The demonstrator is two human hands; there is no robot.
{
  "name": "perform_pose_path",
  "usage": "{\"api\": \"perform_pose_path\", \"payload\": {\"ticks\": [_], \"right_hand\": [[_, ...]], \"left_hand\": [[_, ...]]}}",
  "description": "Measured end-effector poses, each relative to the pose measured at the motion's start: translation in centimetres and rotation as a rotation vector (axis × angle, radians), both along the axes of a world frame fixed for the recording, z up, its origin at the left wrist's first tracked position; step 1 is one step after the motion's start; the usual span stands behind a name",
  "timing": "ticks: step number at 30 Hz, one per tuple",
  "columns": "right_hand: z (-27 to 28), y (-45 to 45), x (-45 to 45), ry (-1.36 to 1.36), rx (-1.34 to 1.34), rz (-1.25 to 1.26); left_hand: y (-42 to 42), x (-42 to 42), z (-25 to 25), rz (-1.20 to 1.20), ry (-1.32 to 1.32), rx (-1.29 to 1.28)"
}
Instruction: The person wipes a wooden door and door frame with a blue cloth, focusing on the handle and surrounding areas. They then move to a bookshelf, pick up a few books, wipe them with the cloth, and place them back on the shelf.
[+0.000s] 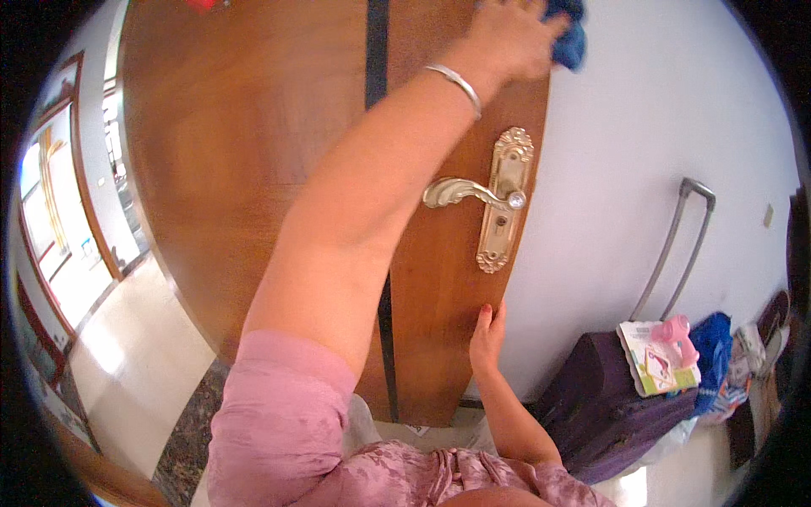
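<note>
My left arm, with a silver bangle (457,85) at the wrist, reaches up across a brown wooden door (215,158). At the top of the view my left hand (513,35) holds a dark blue cloth (571,41) at the door's free edge; hand and cloth are slightly blurred. Lower down, my right hand (488,339) grips the same edge, its other fingers partly hidden. Between the hands is an ornate gold-coloured lock plate (498,241) with a curved lever handle (459,192) pointing left.
A purple suitcase (589,393) with its pull handle (662,266) raised stands by the pale wall (608,158). On it lies a carded pink toy (673,333). Blue bags (713,355) sit behind. At left are a tiled floor (139,355) and a bright doorway (63,222).
</note>
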State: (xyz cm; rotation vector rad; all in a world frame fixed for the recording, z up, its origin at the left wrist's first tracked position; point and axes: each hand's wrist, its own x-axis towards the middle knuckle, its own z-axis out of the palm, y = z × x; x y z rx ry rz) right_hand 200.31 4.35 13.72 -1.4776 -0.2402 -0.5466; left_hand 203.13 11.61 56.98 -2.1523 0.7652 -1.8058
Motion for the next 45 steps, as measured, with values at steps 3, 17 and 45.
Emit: {"api": "perform_pose_path", "payload": {"ticks": [3,17,45], "right_hand": [[-0.1,-1.5,0.5,0.016,-0.002,-0.034],[0.1,-0.5,0.2,-0.047,0.088,0.002],[-0.2,-0.4,0.2,-0.012,0.151,-0.003]], "left_hand": [[-1.0,-1.2,-3.2,0.303,-0.211,0.232],[29.5,-4.8,-7.0,0.446,-0.416,-0.660],[34.4,-6.1,2.4,0.353,-0.296,-0.696]]}}
